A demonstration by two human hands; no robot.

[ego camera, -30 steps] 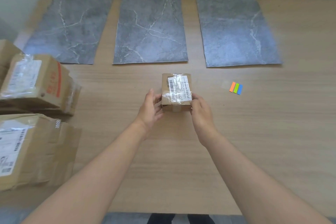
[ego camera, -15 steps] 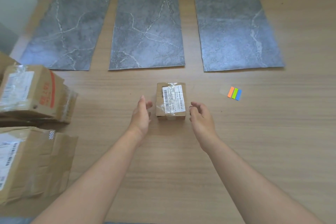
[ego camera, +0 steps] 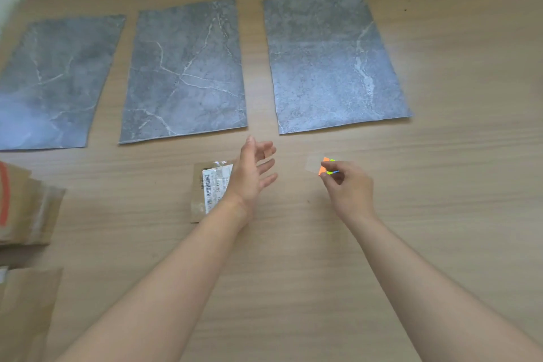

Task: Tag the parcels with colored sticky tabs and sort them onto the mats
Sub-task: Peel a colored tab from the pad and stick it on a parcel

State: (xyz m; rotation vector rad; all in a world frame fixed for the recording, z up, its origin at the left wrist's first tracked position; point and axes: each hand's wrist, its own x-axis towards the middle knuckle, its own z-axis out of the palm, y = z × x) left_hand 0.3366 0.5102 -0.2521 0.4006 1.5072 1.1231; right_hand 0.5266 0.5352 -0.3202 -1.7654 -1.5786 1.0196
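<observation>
Across the wooden worktop (ego camera: pixel 440 214), three grey marble-patterned mats are lying side by side along the far half: the left mat (ego camera: pixel 53 82), the middle mat (ego camera: pixel 185 67) and the right mat (ego camera: pixel 332 59), each with nothing resting on it. At the left edge, larger cardboard parcels are sitting partly out of view, the upper one (ego camera: pixel 26 203) showing an orange stripe and clear tape, the lower one (ego camera: pixel 23 311) lying nearer the camera.

Just in front of the middle mat, a small cardboard parcel (ego camera: pixel 208 188) is lying flat on the worktop with its taped white barcode label facing up; its right part is hidden behind the left forearm. The left hand (ego camera: pixel 252 173) is hovering over that side of the parcel with fingers spread wide and loose, gripping nothing; whether the wrist is touching the box cannot be told.

To the right of the parcel and a little apart from it, the right hand (ego camera: pixel 349 188) is pinching the set of colored sticky tabs (ego camera: pixel 324 169) between thumb and fingertips. Orange, green and a sliver of blue are showing, with the clear end of the strip sticking out to the left. Whether the strip is lifted off the worktop or touching it cannot be told.
</observation>
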